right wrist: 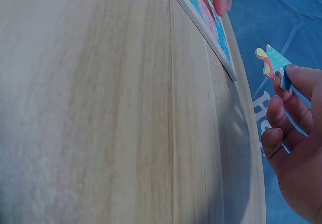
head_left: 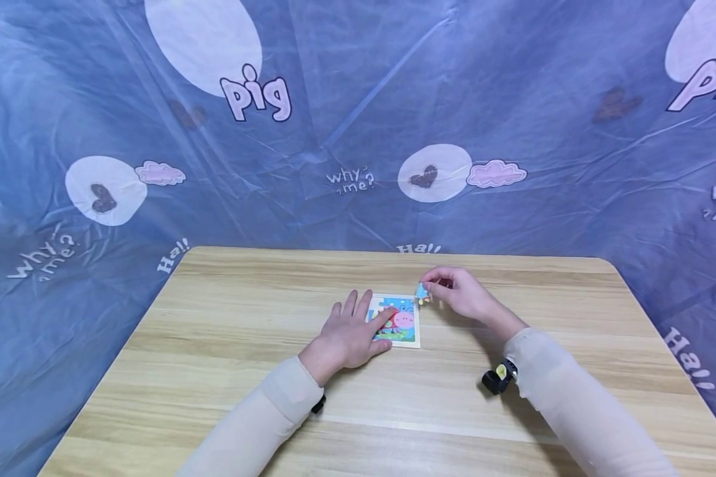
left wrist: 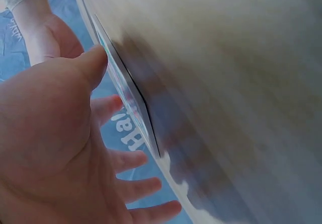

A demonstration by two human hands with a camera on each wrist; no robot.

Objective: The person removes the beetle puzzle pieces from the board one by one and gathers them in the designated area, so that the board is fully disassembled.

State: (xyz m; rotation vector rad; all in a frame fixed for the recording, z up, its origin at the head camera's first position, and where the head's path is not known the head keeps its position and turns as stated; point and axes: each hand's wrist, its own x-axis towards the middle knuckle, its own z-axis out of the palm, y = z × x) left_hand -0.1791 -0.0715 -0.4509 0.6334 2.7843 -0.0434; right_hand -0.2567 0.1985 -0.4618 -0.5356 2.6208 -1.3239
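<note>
A small jigsaw puzzle [head_left: 404, 334] in a pale frame lies flat on the table, with a pink cartoon pig on its picture. Its upper left part shows a bare pale patch. My left hand [head_left: 349, 334] is spread over the puzzle's left side, index finger on the picture and thumb at the lower edge. Just off the upper right corner, my right hand [head_left: 459, 291] pinches a puzzle piece [right wrist: 276, 68] between thumb and index finger. That piece is light blue with white dots, plus some yellow and red. The right hand's other fingers are loosely curled.
The wooden table [head_left: 215, 344] reaches back to a blue curtain [head_left: 310, 119] printed with words and hearts. A black wrist camera [head_left: 498, 377] sits at the right cuff, and another partly shows under the left sleeve [head_left: 262, 404].
</note>
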